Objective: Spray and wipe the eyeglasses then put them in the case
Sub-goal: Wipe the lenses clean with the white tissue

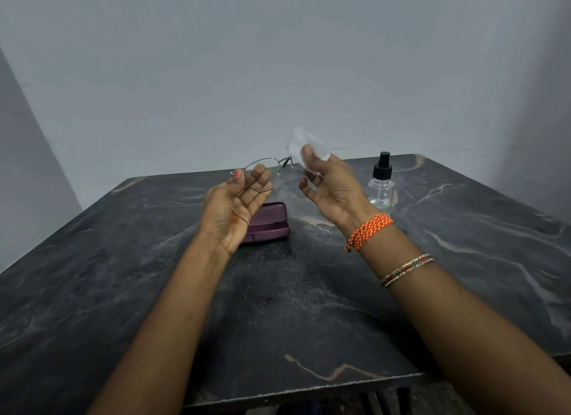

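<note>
Thin metal-framed eyeglasses (279, 170) are held up above the table. My left hand (236, 203) grips the left lens rim between thumb and fingers. My right hand (329, 184) pinches a white cloth (304, 147) folded over the right lens, thumb on the near side. One temple arm sticks out to the right behind the cloth. A closed purple eyeglass case (272, 221) lies on the table below my left hand, partly hidden by it. A clear spray bottle (382, 183) with a black pump top stands upright to the right of my right hand.
The dark marbled table (309, 306) meets a grey wall at the back and on the left. Its front edge runs along the bottom of the view. Bracelets circle my right wrist.
</note>
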